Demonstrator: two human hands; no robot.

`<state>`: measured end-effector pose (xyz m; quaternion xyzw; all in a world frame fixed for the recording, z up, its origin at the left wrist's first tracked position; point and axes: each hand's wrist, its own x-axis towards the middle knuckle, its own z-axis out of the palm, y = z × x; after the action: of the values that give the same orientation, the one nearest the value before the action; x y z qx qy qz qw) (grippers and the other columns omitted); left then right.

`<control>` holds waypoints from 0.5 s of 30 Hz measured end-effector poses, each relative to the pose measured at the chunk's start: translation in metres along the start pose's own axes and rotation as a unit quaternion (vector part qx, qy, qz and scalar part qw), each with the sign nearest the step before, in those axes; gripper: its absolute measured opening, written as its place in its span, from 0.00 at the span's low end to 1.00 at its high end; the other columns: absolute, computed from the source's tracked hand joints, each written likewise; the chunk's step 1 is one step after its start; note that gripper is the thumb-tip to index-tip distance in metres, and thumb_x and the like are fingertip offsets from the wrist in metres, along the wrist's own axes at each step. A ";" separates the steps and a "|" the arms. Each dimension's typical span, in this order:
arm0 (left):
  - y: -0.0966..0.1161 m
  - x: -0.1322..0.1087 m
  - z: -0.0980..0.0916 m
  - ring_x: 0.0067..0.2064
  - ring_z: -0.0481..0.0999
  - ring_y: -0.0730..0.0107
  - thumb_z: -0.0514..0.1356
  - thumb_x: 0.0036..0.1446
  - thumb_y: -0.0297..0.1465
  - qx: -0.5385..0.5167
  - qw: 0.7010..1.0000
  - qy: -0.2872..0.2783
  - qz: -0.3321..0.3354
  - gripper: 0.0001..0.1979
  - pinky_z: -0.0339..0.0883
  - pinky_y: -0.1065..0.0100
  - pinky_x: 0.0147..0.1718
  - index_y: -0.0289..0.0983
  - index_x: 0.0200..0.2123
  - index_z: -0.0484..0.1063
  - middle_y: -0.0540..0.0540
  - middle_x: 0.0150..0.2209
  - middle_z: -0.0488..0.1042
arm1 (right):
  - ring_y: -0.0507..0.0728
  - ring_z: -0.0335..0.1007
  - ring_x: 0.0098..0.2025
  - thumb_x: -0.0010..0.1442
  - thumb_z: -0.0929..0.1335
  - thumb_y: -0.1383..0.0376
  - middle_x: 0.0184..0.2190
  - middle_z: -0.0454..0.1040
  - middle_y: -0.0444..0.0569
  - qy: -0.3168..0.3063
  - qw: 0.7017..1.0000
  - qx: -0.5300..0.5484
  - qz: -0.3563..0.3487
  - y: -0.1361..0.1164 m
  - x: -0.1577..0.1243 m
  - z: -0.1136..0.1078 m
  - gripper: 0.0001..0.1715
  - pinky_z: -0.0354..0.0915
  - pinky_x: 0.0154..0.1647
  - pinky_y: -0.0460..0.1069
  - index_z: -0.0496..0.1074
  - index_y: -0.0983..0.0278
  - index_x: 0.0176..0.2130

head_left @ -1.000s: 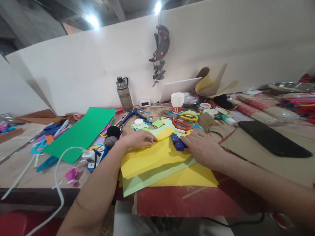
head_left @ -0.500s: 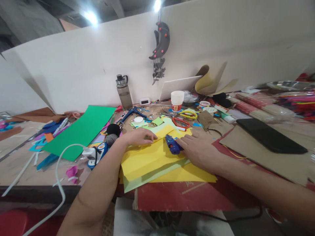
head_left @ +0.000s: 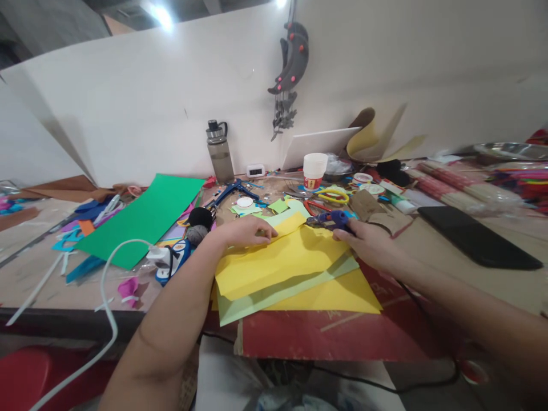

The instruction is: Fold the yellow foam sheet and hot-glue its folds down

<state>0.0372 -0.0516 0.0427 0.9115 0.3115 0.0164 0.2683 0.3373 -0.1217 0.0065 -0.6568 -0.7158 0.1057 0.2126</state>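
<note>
My left hand [head_left: 250, 231] lies on the far edge of a folded yellow paper sheet [head_left: 278, 260], fingertips curled down and pressing it to the table. Under it lie a pale green sheet [head_left: 274, 294] and another yellow sheet [head_left: 334, 294]. My right hand [head_left: 368, 242] is closed round the handle of a blue glue gun [head_left: 334, 218], lifted just above the yellow paper's far right corner with its nozzle pointing left.
A large green sheet [head_left: 141, 220] lies at the left with a white cable [head_left: 107, 297] and power strip [head_left: 165, 257]. Behind the papers are a grey water bottle [head_left: 220, 151], a paper cup [head_left: 314, 169], scissors, tape rolls and scraps. A black tablet [head_left: 475, 242] lies at the right.
My right hand has closed on the blue glue gun, picked it up off the yellow paper and carried it up and to the right. The left hand stays pressed on the paper.
</note>
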 end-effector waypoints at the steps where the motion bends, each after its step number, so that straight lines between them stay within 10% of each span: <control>1: 0.001 0.000 0.000 0.51 0.76 0.68 0.59 0.57 0.30 0.002 1.000 -0.003 -0.005 0.05 0.66 0.70 0.49 0.38 0.32 0.75 0.47 0.52 0.78 | 0.58 0.68 0.25 0.63 0.60 0.56 0.24 0.73 0.49 -0.003 1.000 0.001 0.016 -0.001 0.000 0.000 0.16 0.59 0.25 0.49 0.71 0.62 0.32; 15: 0.006 0.000 -0.001 0.50 0.77 0.68 0.59 0.57 0.29 0.002 1.000 -0.002 -0.016 0.05 0.66 0.71 0.46 0.37 0.32 0.75 0.47 0.51 0.79 | 0.61 0.70 0.30 0.65 0.60 0.58 0.28 0.75 0.52 0.005 1.000 -0.012 -0.006 -0.007 -0.002 0.001 0.14 0.60 0.27 0.51 0.69 0.61 0.35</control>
<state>0.0403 -0.0547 0.0463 0.9071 0.3252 0.0099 0.2671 0.3304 -0.1246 0.0086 -0.6556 -0.7198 0.0924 0.2088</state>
